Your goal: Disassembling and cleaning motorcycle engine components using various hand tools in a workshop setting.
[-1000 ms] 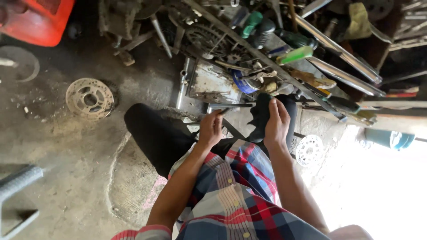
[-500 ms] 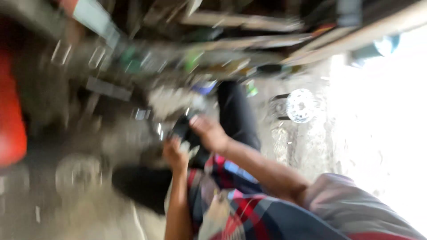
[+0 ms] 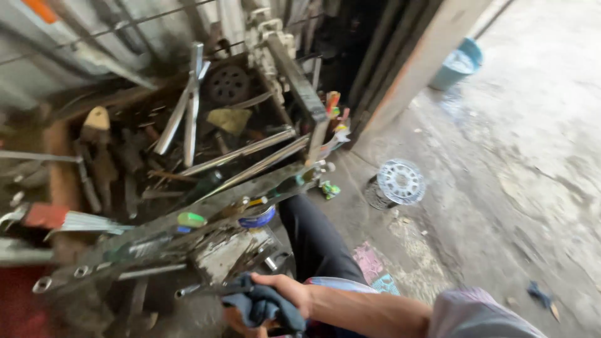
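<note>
My right hand (image 3: pixel 285 300) is closed around a dark blue rag (image 3: pixel 263 308), soft and bunched, low at the frame's bottom edge. The rag covers whatever lies under my palm, and a thin metal rod (image 3: pixel 200 289) sticks out to the left of it; I cannot tell if I grip that too. My left hand is mostly hidden beneath the rag and cut off by the edge, so I cannot tell how it is held. Just beyond stands a long perforated steel bar (image 3: pixel 188 222), dull and greasy, crossing a heap of scrap (image 3: pixel 188 138): rusty flats, bright tubes, a dark toothed wheel (image 3: pixel 228 83). On the rough concrete floor (image 3: pixel 501 188) to the right lies a pale perforated disc (image 3: pixel 400 181), well apart. A blue bucket (image 3: pixel 459 62) stands far off.
</note>
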